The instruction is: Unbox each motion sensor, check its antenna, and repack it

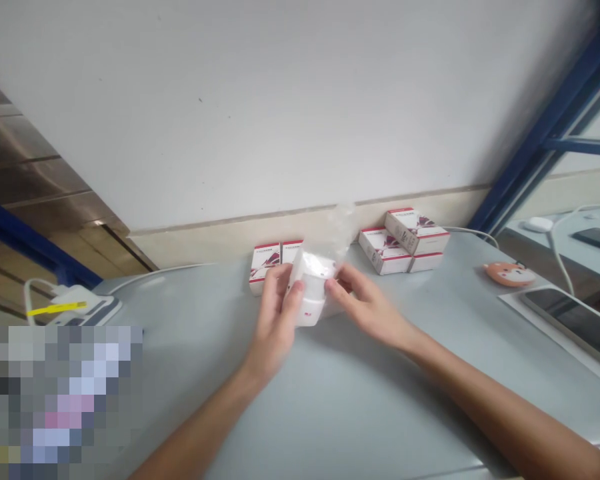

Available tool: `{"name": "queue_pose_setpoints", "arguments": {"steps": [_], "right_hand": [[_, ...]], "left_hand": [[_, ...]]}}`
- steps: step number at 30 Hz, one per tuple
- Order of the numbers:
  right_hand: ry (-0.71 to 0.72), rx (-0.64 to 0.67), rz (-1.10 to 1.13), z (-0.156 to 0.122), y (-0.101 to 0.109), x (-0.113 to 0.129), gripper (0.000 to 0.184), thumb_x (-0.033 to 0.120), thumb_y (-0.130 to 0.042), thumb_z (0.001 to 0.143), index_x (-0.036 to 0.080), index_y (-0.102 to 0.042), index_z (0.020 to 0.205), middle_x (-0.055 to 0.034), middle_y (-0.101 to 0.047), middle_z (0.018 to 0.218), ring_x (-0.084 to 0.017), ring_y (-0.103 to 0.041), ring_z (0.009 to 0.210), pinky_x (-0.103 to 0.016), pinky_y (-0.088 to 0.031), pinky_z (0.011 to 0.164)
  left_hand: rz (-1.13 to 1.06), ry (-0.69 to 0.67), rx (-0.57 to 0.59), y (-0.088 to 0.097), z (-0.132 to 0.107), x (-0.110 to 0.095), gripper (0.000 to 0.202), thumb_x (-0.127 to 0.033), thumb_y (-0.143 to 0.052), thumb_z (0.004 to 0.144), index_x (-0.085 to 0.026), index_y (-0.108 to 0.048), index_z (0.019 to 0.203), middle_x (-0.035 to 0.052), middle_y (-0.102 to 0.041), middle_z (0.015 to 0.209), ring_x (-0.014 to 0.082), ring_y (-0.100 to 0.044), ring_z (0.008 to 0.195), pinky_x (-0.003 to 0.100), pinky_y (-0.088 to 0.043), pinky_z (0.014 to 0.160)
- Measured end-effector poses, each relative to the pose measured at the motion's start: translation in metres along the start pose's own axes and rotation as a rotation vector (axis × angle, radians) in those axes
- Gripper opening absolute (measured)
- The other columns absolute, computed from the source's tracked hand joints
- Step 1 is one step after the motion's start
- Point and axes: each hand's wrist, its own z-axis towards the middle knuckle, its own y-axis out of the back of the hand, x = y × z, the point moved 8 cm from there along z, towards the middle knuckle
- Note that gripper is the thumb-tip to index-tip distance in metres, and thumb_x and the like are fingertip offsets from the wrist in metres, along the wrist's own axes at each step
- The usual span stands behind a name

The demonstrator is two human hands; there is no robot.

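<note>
My left hand is closed around the left side of a white plastic device, its thumb lying on the front face. The device has rounded ridges and a small red mark near its lower end, and it looks like a motion sensor. A clear plastic bag surrounds its upper part and sticks up loosely above it. On the other side my right hand pinches the device and bag between thumb and fingers. Both hands hold it above the grey table. Some of the fingers are hidden behind the device.
Red-and-white boxes stand behind my left hand. More such boxes are piled at the back right by the wall. An orange animal-faced object and a dark phone-like slab lie right. A power strip with cables is left.
</note>
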Motion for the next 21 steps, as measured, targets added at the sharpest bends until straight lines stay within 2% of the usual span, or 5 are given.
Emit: {"name": "queue_pose_setpoints", "arguments": {"steps": [5,9,12,17,21], "right_hand": [[0.19,-0.131,-0.202,-0.002,0.014,0.014,0.026,0.047,-0.059,0.104,0.023,-0.06,0.094,0.0005,-0.056,0.078,-0.016,-0.049,0.069,-0.031,-0.042,0.066],[0.288,-0.213,-0.447,-0.003,0.021,0.015,0.021,0.043,-0.061,0.103,0.023,-0.059,0.102,-0.0013,-0.058,0.085,-0.017,-0.048,0.071,-0.032,-0.042,0.068],[0.287,-0.195,-0.549,-0.002,0.019,0.011,0.022,0.043,-0.058,0.105,0.023,-0.059,0.114,-0.0033,-0.062,0.093,-0.019,-0.054,0.075,-0.033,-0.045,0.071],[0.214,-0.14,-0.579,0.0,0.017,0.006,0.022,0.043,-0.055,0.107,0.024,-0.063,0.108,-0.0051,-0.063,0.1,-0.02,-0.061,0.082,-0.034,-0.048,0.075],[0.212,-0.089,-0.591,0.001,0.014,0.005,0.021,0.042,-0.055,0.107,0.024,-0.065,0.109,-0.0076,-0.065,0.108,-0.023,-0.065,0.092,-0.037,-0.051,0.084]], "left_hand": [[0.173,-0.208,-0.008,-0.002,0.002,-0.016,0.036,-0.046,-0.062,0.103,-0.032,-0.061,0.136,0.0042,-0.061,0.15,0.0253,-0.057,0.138,0.033,-0.047,0.11],[0.311,-0.193,0.043,0.0,0.01,-0.01,0.036,-0.042,-0.058,0.105,-0.029,-0.064,0.138,0.0062,-0.067,0.142,0.0265,-0.062,0.132,0.036,-0.047,0.111],[0.433,-0.177,0.05,0.005,0.014,-0.005,0.034,-0.037,-0.057,0.105,-0.027,-0.066,0.136,0.0075,-0.072,0.133,0.0271,-0.066,0.122,0.039,-0.048,0.109],[0.48,-0.299,-0.021,0.008,0.008,-0.014,0.051,-0.026,-0.065,0.096,-0.027,-0.058,0.147,0.0081,-0.058,0.155,0.0296,-0.049,0.147,0.044,-0.031,0.127],[0.44,-0.261,0.03,0.005,0.009,-0.009,0.052,-0.034,-0.055,0.105,-0.031,-0.048,0.156,0.006,-0.053,0.161,0.0263,-0.046,0.151,0.04,-0.032,0.126]]}}
